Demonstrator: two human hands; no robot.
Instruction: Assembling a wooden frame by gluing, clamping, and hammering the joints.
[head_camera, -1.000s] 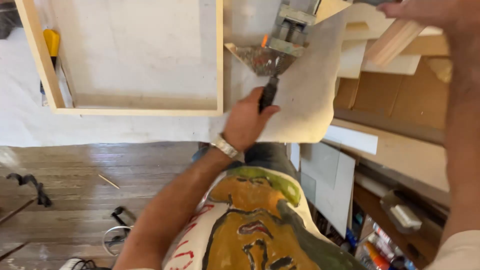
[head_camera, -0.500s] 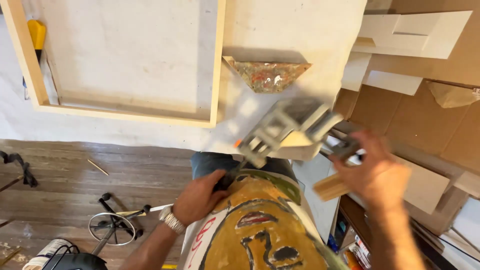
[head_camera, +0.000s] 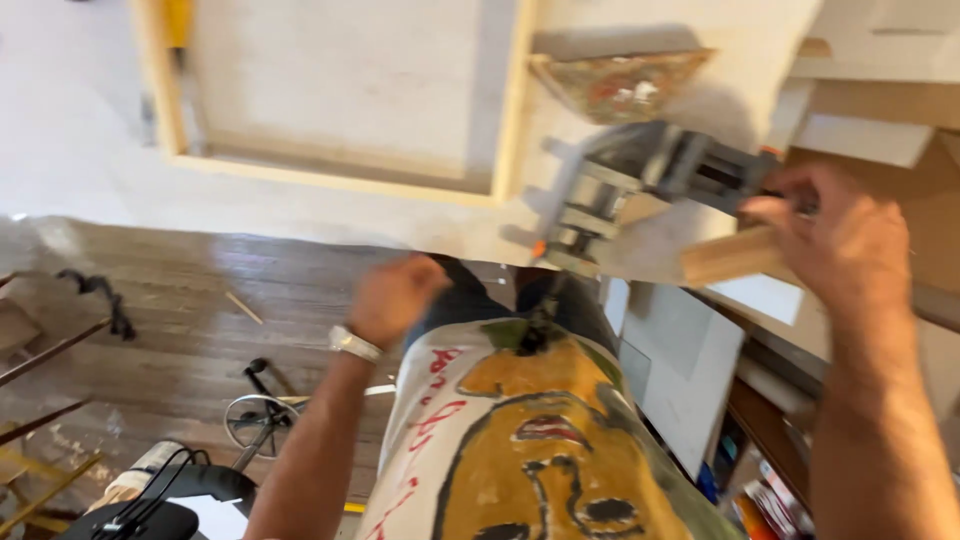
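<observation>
Right hand (head_camera: 835, 245) is clenched around the right end of a grey metal corner clamp (head_camera: 640, 185) and a short wooden strip (head_camera: 725, 258) seated in it; fingers wrap both together, apparently so the strip cannot slide out of the clamp's slot while it is carried. The clamp hangs above the near edge of the white-covered table (head_camera: 90, 160), tilted, its dark handle (head_camera: 540, 315) pointing down toward the person's body.

Left hand (head_camera: 392, 298) sits just left of that handle, not touching it. It looks loosely curled, but motion blur hides the fingers, so I cannot tell whether they are closed or released.

Far on the table lies a pale wooden frame (head_camera: 515, 110), flat, open side up. Right of it rests a paint-stained triangular block (head_camera: 620, 85), apart from the clamp. Dark wooden floor (head_camera: 200, 310) lies below, to the left.
</observation>
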